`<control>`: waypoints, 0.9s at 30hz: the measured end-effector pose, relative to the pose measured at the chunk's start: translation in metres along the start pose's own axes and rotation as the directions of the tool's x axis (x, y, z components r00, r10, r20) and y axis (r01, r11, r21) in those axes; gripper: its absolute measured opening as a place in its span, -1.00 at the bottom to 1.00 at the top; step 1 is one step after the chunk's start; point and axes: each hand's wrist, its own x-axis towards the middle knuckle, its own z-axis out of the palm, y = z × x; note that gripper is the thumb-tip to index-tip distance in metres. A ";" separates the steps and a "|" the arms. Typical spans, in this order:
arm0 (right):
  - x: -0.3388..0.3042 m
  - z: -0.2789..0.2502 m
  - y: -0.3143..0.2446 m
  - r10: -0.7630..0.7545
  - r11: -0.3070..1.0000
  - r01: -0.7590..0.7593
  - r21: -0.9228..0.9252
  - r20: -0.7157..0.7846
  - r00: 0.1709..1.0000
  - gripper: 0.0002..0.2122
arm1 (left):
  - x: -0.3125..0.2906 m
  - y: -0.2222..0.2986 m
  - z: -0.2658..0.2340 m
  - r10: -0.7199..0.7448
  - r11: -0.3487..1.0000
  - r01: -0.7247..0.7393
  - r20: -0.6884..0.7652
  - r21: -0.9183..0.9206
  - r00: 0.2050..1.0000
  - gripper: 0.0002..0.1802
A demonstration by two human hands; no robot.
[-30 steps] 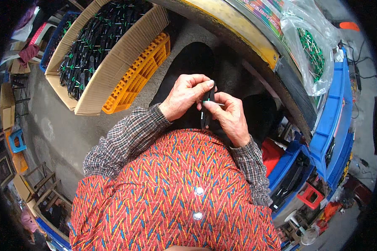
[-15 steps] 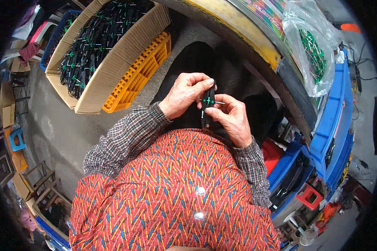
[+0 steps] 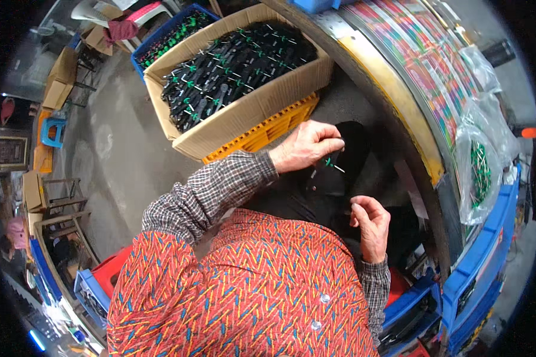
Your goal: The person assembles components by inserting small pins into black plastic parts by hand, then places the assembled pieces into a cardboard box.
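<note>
My left hand (image 3: 309, 146) is closed, with thumb and forefinger pinching a slim black tool with a small green cross-shaped piece (image 3: 328, 162) and a thin metal pin sticking out of it. The tool hangs below the fingertips over my dark-trousered lap, and its lower part blends into the dark cloth. Lower and to the right, apart from the tool, my right hand (image 3: 372, 226) has its fingers curled in toward the thumb. Whether anything small sits between those fingertips cannot be made out. Beyond my left hand, a cardboard box (image 3: 253, 101) holds many similar black tools with green pieces.
An orange plastic crate (image 3: 262, 137) supports the box. Behind it stands a blue bin (image 3: 138, 59) with green-topped pieces. At right, a yellow-edged bench (image 3: 393, 89) curves past me, near a clear bag of green pieces (image 3: 479, 172) and blue bins (image 3: 479, 262).
My hands have come apart. The left now carries the black tool alone, farther from my body toward the box; the right has let go and dropped lower right. The view has turned.
</note>
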 end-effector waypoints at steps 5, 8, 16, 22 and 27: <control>0.003 0.002 0.001 0.001 1.000 -0.001 -0.018 -0.014 1.000 -0.90 | 0.004 0.014 -0.066 0.274 0.917 -0.212 -0.147 0.337 0.951 -0.83; 0.004 0.002 0.002 -0.004 1.000 0.004 -0.024 -0.006 1.000 -0.90 | -0.004 0.021 -0.116 0.354 0.813 -0.186 -0.214 0.552 0.910 -0.84; 0.007 0.003 0.010 0.020 0.999 -0.020 -0.028 -0.016 1.000 -0.90 | -0.050 0.023 -0.218 0.238 0.590 0.077 -0.264 0.804 0.934 -0.78; 0.007 0.004 0.011 0.013 0.998 -0.013 -0.056 0.003 1.000 -0.89 | -0.073 -0.020 -0.236 0.075 0.606 0.171 -0.270 0.777 0.960 -0.81; 0.007 0.007 0.014 0.021 0.998 -0.021 -0.066 0.000 1.000 -0.89 | -0.084 -0.053 -0.234 0.263 0.488 0.182 -0.343 0.854 0.902 -0.81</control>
